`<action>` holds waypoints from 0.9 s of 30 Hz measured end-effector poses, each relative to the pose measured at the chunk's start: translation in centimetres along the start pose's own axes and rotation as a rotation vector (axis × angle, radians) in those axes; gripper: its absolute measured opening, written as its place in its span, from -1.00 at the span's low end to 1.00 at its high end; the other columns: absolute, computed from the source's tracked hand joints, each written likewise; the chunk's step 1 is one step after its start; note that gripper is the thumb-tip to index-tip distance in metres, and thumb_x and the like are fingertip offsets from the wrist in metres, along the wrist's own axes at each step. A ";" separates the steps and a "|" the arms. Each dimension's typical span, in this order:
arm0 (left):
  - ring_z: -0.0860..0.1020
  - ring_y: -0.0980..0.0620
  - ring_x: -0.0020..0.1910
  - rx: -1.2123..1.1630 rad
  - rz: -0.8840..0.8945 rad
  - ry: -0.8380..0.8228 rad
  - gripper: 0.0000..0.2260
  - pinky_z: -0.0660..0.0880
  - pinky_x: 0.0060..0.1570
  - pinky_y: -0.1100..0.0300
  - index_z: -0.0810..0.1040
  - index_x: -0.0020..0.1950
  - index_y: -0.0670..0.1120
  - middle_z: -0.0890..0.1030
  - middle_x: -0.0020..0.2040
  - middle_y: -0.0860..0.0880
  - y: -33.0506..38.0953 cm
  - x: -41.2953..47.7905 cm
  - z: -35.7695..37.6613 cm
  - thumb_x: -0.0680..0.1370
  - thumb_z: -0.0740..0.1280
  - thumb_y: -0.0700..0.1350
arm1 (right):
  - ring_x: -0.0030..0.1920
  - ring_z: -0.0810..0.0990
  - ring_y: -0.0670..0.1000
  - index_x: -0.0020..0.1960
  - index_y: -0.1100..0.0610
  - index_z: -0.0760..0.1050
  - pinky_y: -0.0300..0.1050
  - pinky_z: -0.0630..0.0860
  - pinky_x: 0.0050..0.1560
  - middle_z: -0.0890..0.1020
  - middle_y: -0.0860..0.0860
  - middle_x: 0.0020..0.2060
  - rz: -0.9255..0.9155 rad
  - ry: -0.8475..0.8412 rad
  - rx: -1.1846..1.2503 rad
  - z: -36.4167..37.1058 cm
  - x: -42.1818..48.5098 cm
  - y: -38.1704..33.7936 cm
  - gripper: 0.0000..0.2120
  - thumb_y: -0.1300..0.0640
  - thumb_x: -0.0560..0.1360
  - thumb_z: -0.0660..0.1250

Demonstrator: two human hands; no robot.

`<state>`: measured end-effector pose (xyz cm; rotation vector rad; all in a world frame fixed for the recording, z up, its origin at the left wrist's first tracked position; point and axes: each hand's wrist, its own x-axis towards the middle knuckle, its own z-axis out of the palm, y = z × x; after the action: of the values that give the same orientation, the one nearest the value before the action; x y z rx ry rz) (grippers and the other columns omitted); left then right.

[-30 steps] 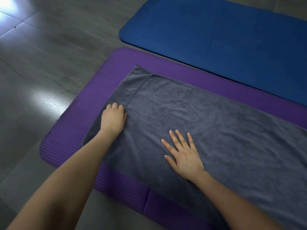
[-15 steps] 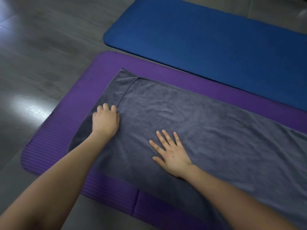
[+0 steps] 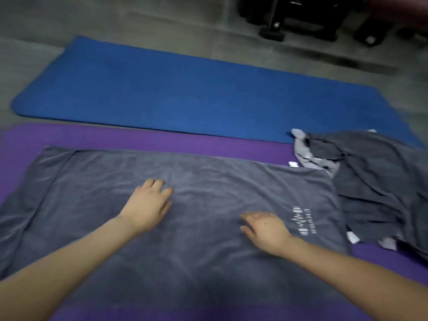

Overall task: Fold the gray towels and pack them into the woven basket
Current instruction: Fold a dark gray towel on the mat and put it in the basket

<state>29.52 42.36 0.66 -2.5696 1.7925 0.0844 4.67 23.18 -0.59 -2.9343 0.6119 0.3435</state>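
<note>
A large gray towel (image 3: 203, 177) lies spread flat on a purple mat (image 3: 162, 140), with a white logo near its right end. My left hand (image 3: 148, 205) rests palm down on the towel's middle, fingers loosely bent. To its right my right hand (image 3: 266, 230) lies on the towel beside the logo, fingers relaxed. A heap of crumpled gray towels (image 3: 379, 186) sits at the right, past the flat towel's right edge. No woven basket is in view.
A blue mat (image 3: 185, 93) lies on the gray floor beyond the purple mat. Dark equipment with black feet (image 3: 301, 17) stands at the far top right. Bare floor shows at the top left.
The view has swung to the right, bringing the towel's right end and the crumpled heap into sight. Both hands have slid rightward along the towel, away from its left edge.
</note>
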 end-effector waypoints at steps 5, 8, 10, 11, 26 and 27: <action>0.56 -0.18 0.09 0.230 0.325 -0.103 -0.68 0.57 -0.10 0.07 0.61 0.06 -0.07 0.60 0.07 -0.14 6.8 6.8 -6.4 0.35 0.49 -0.01 | 0.17 0.53 0.17 0.25 0.15 0.45 -0.04 0.42 0.08 0.59 0.14 0.15 0.662 0.155 0.202 -0.4 -2.7 11.4 -0.68 0.01 0.59 0.15; 0.09 -0.13 0.50 0.277 0.388 -0.284 -0.59 0.17 0.39 0.05 0.22 0.48 -0.05 0.19 0.50 -0.08 11.8 11.3 -6.5 0.64 0.08 0.00 | 0.19 0.51 0.19 0.27 0.18 0.45 -0.02 0.42 0.07 0.57 0.16 0.18 0.893 0.266 0.291 0.0 -2.2 16.4 -0.68 0.07 0.59 0.16; -0.01 -0.14 0.52 0.256 0.372 -0.348 -0.55 0.07 0.43 0.04 0.12 0.52 -0.07 0.10 0.54 -0.06 15.4 14.0 -5.7 0.65 0.06 0.00 | 0.15 0.50 0.23 0.22 0.23 0.48 0.02 0.42 0.04 0.58 0.20 0.12 0.988 0.353 0.302 0.2 -1.3 18.9 -0.70 0.10 0.58 0.19; -0.03 -0.16 0.52 0.233 0.357 -0.367 -0.53 0.05 0.45 0.03 0.11 0.53 -0.08 0.08 0.54 -0.06 16.9 15.2 -4.6 0.64 0.08 0.01 | 0.11 0.50 0.26 0.17 0.26 0.50 0.05 0.42 0.00 0.58 0.23 0.07 1.005 0.397 0.282 0.3 -0.6 20.1 -0.73 0.12 0.56 0.22; -0.33 -0.28 0.46 -0.015 0.047 -0.451 -0.18 -0.20 0.37 -0.36 -0.26 0.51 0.16 -0.32 0.52 -0.07 26.1 22.4 7.6 0.42 0.03 0.47 | 0.10 0.49 0.18 0.23 0.10 0.50 -0.02 0.22 0.07 0.63 0.17 -0.02 0.851 0.454 0.157 0.8 8.2 31.5 -0.67 0.23 0.47 0.31; -0.34 -0.28 0.46 0.006 0.051 -0.452 -0.18 -0.20 0.36 -0.37 -0.27 0.51 0.16 -0.33 0.52 -0.07 26.2 22.4 7.8 0.42 0.01 0.48 | 0.10 0.49 0.19 0.21 0.12 0.51 -0.01 0.24 0.07 0.63 0.18 -0.03 0.833 0.449 0.132 1.0 8.2 31.8 -0.68 0.25 0.46 0.31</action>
<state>12.34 12.61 -7.52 -2.2573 1.6733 0.6041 -1.15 -8.69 -5.90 -2.4742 1.8198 -0.2985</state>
